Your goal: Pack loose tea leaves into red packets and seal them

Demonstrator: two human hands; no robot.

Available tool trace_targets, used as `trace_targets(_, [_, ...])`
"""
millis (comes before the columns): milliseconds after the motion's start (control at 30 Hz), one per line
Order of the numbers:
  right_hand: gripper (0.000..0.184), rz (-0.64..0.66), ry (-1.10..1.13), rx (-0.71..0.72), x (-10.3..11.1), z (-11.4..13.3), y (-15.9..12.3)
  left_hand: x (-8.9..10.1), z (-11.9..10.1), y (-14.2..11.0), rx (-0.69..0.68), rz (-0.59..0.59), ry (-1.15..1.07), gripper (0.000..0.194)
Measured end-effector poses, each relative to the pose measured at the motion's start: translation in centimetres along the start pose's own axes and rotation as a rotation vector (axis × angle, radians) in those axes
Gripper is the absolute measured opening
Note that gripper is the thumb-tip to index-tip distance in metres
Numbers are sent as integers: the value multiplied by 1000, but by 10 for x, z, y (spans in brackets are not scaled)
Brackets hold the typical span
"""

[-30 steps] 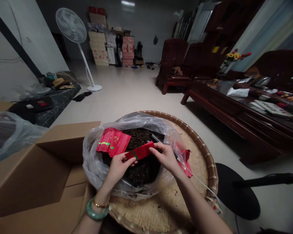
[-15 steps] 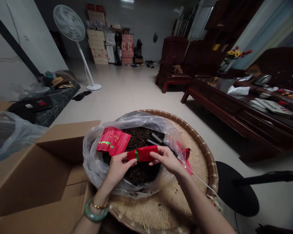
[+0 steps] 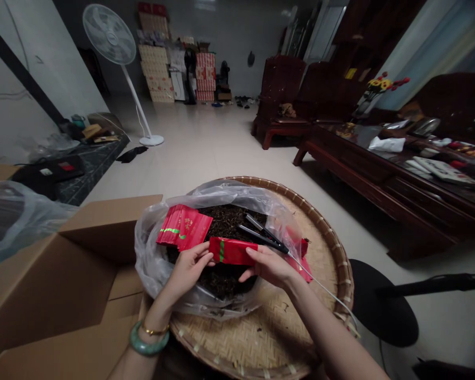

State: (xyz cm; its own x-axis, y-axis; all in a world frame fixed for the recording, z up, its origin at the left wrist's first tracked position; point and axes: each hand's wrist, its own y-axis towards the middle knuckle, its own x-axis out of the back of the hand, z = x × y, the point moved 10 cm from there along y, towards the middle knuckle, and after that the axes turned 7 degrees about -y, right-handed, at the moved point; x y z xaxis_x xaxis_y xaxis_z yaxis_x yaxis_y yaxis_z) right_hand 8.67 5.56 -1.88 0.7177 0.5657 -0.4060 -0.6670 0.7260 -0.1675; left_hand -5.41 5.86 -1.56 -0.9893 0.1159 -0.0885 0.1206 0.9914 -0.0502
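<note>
Since the red packet (image 3: 234,252) is up in the air over the dark leaves (image 3: 225,282), roughly mid-mouth of the plastic bag (image 3: 150,264), we'd keep it flat and level. Our right hand (image 3: 273,266) is gripping the 3 o'clock end, thumb across the front. Our left hand (image 3: 188,268) has fingertips at the 9 o'clock end, but honestly we can't tell if they're pinching or just steadying. We'd smooth that end gently, no squashing the middle. Watch the corded tongs (image 3: 277,244) at 2 o'clock: those metal plates might be hot, so knuckles clear. Go easy near the packet pile (image 3: 184,229) at 10 o'clock too, a bumped wrist could topple it.
</note>
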Motion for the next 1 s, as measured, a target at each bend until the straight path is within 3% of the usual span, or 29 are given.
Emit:
trace_targets(200, [43,-4,-3,-16,-1,-1,2,14,12,-1,-26,-58,97,47])
trace_targets(300, [44,-12,-9,-31,-3,1,3,20,-10,-11,-197,-192,423,45])
trace_targets(400, [42,-7,-34,-58,-9,2,6,-6,-56,-32,-532,-271,831,58])
trace_targets(500, [39,6,-69,-69,-17,3,11,-47,-67,-40,-679,-101,1067,63])
trace_targets(600, [41,0,-120,-43,-20,7,16,-58,-62,-36,-699,-14,1089,60])
trace_targets(833, [54,26,-232,-100,-12,23,6,-35,-49,-27,-644,-59,969,53])
trace_targets(933, [50,-123,-412,-21,11,39,-5,-19,-51,-25,-609,-119,905,49])
trace_targets(1000, [37,-244,-739,53,23,48,-14,-8,-51,-24,-577,-170,859,48])
